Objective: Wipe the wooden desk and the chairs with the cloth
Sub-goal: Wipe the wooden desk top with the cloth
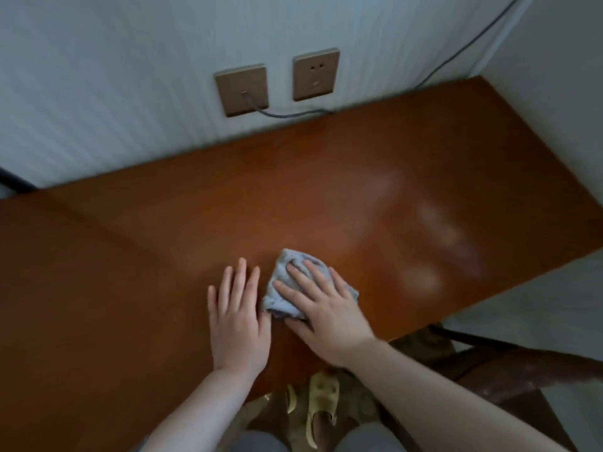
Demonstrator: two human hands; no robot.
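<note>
The wooden desk (163, 256) fills the middle of the head view, its reddish-brown top running from the left edge to the far right corner. A folded grey-blue cloth (283, 283) lies on it near the front edge. My right hand (323, 308) presses flat on the cloth with straight, spread fingers. Flat on the bare wood just left of the cloth rests my left hand (238, 314), fingers straight. Pale damp streaks show on the desk to the right of the cloth. A dark wooden chair (522, 363) shows partly at the lower right, below the desk edge.
Two brown wall sockets (242, 89) (316, 75) sit on the white wall behind the desk. A grey cable (287, 114) runs from the left one along the desk's back edge. A yellow slipper (321, 406) lies on the floor under the desk front.
</note>
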